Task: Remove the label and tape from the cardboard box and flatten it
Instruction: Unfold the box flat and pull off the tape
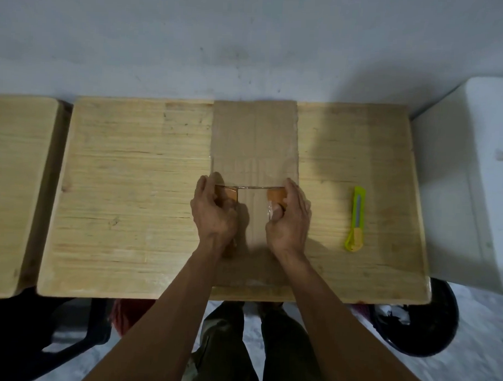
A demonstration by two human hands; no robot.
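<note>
A brown cardboard box point(255, 139) lies flat on the wooden table point(130, 186), running from the far edge toward me. My left hand point(212, 214) grips the box's left side, where a strip of brown tape point(228, 195) shows beside the fingers. My right hand point(289, 217) holds the right side and pinches a piece of clear tape point(270, 211) over an orange-brown patch point(275, 195). A thin line of tape point(254, 187) stretches across the box between both hands. No label is visible.
A yellow-green utility knife point(355, 219) lies on the table right of the box. A second wooden table point(14, 182) stands at the left, a white container point(470, 175) at the right. A black bin point(419, 318) sits below.
</note>
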